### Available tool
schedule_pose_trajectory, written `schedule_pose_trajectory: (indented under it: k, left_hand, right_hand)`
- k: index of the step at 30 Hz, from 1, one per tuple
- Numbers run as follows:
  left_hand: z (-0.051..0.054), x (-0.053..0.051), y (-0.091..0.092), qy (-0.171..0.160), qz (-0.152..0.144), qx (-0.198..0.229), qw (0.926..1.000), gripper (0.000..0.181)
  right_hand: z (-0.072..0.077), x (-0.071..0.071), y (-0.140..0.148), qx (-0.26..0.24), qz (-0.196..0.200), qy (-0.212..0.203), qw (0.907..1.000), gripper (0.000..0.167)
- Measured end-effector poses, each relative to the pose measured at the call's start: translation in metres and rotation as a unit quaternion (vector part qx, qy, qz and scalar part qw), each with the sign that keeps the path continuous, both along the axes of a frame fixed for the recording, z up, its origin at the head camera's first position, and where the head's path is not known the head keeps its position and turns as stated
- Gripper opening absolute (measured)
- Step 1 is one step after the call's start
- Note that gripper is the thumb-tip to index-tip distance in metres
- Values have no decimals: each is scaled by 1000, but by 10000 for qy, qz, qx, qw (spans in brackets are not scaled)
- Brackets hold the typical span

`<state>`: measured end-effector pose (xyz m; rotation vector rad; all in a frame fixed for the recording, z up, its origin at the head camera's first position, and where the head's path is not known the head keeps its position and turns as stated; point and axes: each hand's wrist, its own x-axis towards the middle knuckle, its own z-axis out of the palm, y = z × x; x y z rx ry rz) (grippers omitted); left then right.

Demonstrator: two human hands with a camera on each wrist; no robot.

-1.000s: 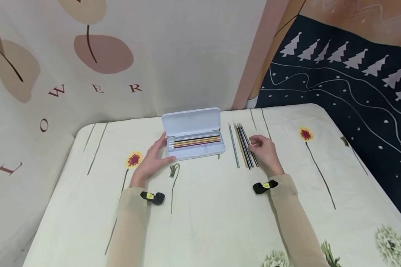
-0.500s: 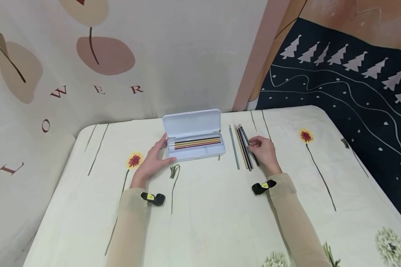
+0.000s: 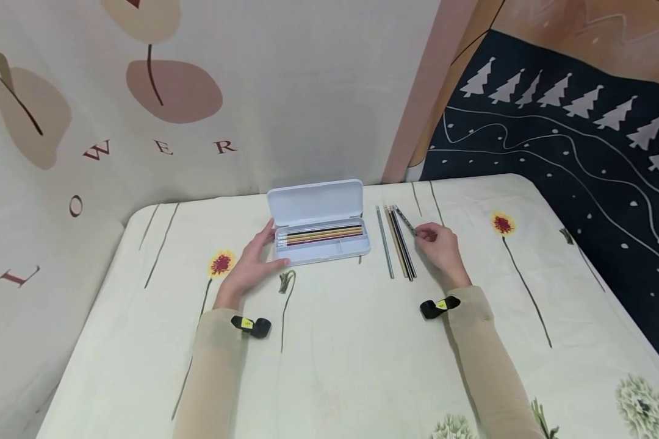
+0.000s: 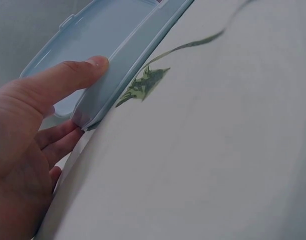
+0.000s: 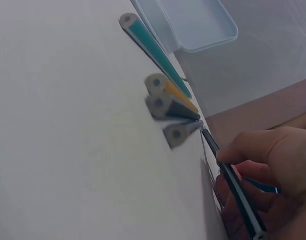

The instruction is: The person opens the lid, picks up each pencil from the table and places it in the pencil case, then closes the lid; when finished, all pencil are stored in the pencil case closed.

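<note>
A pale blue pencil case lies open on the table, its lid raised at the back. Several pencils, dark, yellow and red, lie side by side in its rear compartment. My left hand holds the case's left end, thumb on the front rim and fingers at the side. To the right, my right hand pinches a dark pencil, whose front end tilts up off the table. Beside it lie a teal pencil, a yellow one and dark ones.
A white cloth with printed flowers covers the table. Behind it hangs a pale curtain; a dark cloth with printed trees hangs at the right. Each wrist bears a small black camera.
My right hand has taken the rightmost dark pencil between thumb and fingers and swung its near end to the right, away from the others. The left hand stays on the case.
</note>
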<state>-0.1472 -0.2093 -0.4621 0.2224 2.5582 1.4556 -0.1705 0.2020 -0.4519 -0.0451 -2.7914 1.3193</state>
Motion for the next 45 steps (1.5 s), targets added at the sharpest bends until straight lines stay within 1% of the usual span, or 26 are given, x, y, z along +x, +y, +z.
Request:
schedule_pose_trajectory:
  k: [10, 15, 18, 24, 30, 36, 42, 45]
  left_hand:
    - [-1, 0, -1, -40, 31, 24, 10000, 100]
    - [-2, 0, -2, -31, 27, 48, 10000, 100]
    - [-2, 1, -2, -14, 23, 72, 10000, 99]
    - [-2, 2, -1, -30, 42, 45, 10000, 99]
    - [-1, 3, 0, -39, 43, -18, 10000, 99]
    - [0, 2, 0, 21, 6, -11, 10000, 99]
    - [-1, 1, 0, 34, 7, -25, 10000, 99]
    - [-2, 1, -1, 36, 22, -11, 10000, 98]
  right_hand:
    - [6, 3, 12, -80, 8, 91, 9999, 23]
    - [8, 4, 15, -96, 56, 181, 9998, 23]
    - [9, 4, 15, -112, 76, 163, 9998, 23]
    - [11, 6, 18, -35, 251, 149, 9996, 22]
    - [15, 7, 19, -87, 389, 350, 9986, 22]
    - [18, 8, 19, -87, 695, 579, 9959, 21]
    - [22, 9, 21, -8, 1130, 658, 9914, 20]
    - [22, 9, 21, -56, 1309, 697, 9889, 20]
